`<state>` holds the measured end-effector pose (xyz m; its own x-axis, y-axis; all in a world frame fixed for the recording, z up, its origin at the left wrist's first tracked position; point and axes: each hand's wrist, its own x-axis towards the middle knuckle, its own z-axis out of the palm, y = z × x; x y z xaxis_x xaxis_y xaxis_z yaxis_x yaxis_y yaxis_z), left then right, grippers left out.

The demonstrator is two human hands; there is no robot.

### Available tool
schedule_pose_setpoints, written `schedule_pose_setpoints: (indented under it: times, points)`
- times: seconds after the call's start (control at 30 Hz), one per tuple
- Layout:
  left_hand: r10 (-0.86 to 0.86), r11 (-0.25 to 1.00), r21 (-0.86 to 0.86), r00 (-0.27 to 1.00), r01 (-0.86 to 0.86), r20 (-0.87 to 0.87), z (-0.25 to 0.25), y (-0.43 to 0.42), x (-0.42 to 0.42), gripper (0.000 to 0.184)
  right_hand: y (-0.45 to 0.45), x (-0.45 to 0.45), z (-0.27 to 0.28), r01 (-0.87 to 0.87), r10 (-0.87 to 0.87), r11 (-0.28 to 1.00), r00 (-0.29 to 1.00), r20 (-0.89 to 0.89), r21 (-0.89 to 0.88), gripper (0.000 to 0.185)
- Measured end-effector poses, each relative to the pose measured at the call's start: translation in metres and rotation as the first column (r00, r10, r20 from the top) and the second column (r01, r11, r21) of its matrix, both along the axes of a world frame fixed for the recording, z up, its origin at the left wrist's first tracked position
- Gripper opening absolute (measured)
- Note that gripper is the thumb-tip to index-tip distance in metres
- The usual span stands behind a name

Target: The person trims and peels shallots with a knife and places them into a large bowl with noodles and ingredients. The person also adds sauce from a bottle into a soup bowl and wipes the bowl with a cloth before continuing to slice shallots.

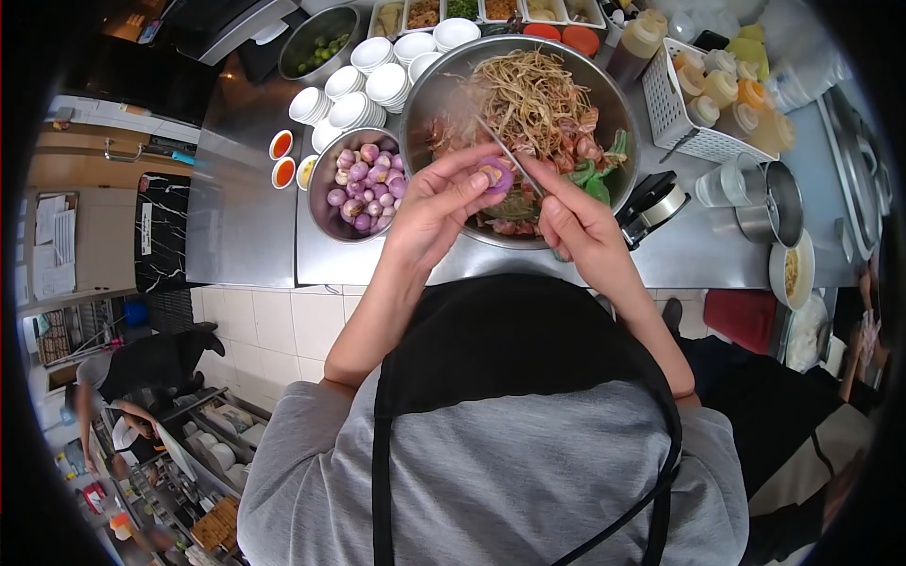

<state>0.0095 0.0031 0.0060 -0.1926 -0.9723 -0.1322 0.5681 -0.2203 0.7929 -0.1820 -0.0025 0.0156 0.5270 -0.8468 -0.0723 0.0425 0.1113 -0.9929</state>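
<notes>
Above a large steel bowl (pixel 412 123), my left hand (pixel 439 193) pinches a purple shallot (pixel 495 175) between thumb and fingers. My right hand (pixel 580 215) grips a knife (pixel 512 158), its handle hidden in the fist. The thin blade slants up and left, close beside the shallot; I cannot tell whether it touches. Inside the bowl lie brown root-like strands (pixel 538 94), reddish chopped pieces (pixel 585 141) that look like meat, and green leaves (pixel 599 179). Just left of my left hand, a smaller steel bowl (pixel 319 209) holds several whole shallots (pixel 368 189).
Stacked white dishes (pixel 359 111) and small sauce cups (pixel 283 172) stand left. A bowl of green fruit (pixel 326 47) is behind them. At right are a white basket (pixel 675 118) of bottles, a black-handled object (pixel 651 208) and steel cups (pixel 781 203). Other people (pixel 142 377) are lower left and right.
</notes>
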Motion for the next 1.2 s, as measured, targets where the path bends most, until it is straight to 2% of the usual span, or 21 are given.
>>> schedule_pose_setpoints:
  times: [0.23,0.33,0.53,0.6,0.67,0.77,0.83,0.87,1.1,1.2]
  points:
    - [0.022,0.998,-0.058,0.998,-0.018,0.062,-0.004,0.0,0.004,0.033,0.003,0.005,0.006,-0.035,0.036,0.997,0.999,0.015,-0.067,0.039]
    - [0.012,0.993,-0.114,0.996,-0.003,0.083,-0.006,0.0,0.005,0.034,-0.002,0.001,0.006,-0.068,0.068,0.997,0.998,0.007,0.019,0.039]
    - [-0.002,0.999,-0.043,1.0,0.002,0.006,0.002,0.0,0.002,0.037,-0.01,-0.003,-0.005,0.144,-0.144,0.99,0.989,-0.028,-0.011,0.037]
    - [0.029,0.999,0.033,0.997,-0.027,-0.069,0.003,-0.002,0.001,0.033,-0.008,-0.003,-0.01,0.12,-0.122,0.992,0.991,-0.055,-0.042,0.038]
    - [0.04,0.999,0.038,0.997,-0.037,-0.066,0.002,-0.002,-0.001,0.032,-0.004,-0.002,-0.011,0.097,-0.103,0.993,0.991,-0.082,-0.072,0.039]
    - [0.043,0.999,0.029,0.997,-0.041,-0.065,-0.005,-0.002,-0.002,0.033,0.004,0.005,-0.009,0.056,-0.057,0.997,0.998,-0.017,-0.057,0.039]
    - [0.035,0.999,0.015,0.997,-0.034,-0.065,-0.006,-0.002,-0.003,0.035,0.006,0.009,-0.006,0.032,-0.042,0.982,0.998,-0.052,-0.185,0.04]
    - [0.033,0.999,0.019,0.996,-0.031,-0.08,-0.005,-0.001,-0.003,0.034,0.007,0.011,-0.006,0.056,-0.066,0.979,0.997,-0.047,-0.195,0.038]
    - [0.017,0.999,0.029,0.996,-0.015,-0.089,-0.006,0.0,-0.001,0.034,0.004,0.006,-0.002,0.053,-0.06,0.993,0.996,-0.059,-0.102,0.035]
    - [0.007,1.0,0.029,0.997,-0.005,-0.08,0.0,0.0,-0.003,0.035,-0.001,0.004,-0.005,0.106,-0.107,0.994,0.993,-0.04,-0.033,0.036]
